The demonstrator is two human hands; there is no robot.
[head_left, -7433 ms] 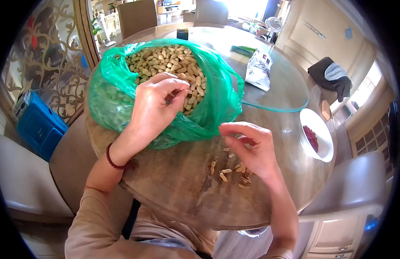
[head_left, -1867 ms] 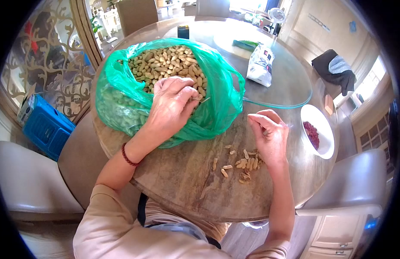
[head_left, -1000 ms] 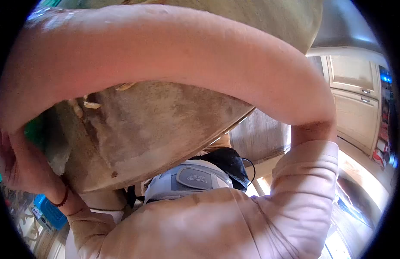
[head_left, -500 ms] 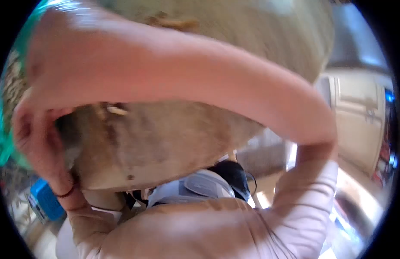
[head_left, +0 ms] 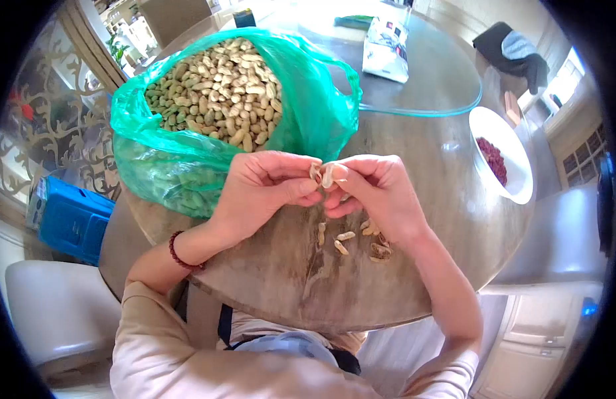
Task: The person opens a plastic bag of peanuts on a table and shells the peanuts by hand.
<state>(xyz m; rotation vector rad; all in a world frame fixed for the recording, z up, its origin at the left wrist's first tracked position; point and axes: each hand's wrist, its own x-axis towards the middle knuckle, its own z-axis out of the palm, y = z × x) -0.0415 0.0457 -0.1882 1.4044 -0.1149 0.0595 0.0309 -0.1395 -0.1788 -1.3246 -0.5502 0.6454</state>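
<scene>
In front of my chest, above the table, my left hand (head_left: 258,189) and my right hand (head_left: 384,193) meet fingertip to fingertip. Both pinch a cracked peanut (head_left: 328,174), its pale shell parted between the thumbs and forefingers. Whether kernels are inside is too small to tell. Just below lie several peanut shells (head_left: 341,247), with more shell pieces (head_left: 381,251) beside my right wrist. Beyond my left hand stands a green plastic bag (head_left: 168,176), its mouth wide and full of unshelled peanuts (head_left: 221,90).
A white bowl (head_left: 520,183) with reddish kernels (head_left: 492,159) sits at the table's right side. Farther back, a white packet (head_left: 386,50) rests on a clear mat (head_left: 441,100). A blue box (head_left: 75,223) is left of the round table (head_left: 255,282), near a white chair (head_left: 62,306).
My right arm, earlier stretched across to the left by the green bag, has drawn back. Both hands now meet over the table with a peanut, and the view has shifted to show the whole table.
</scene>
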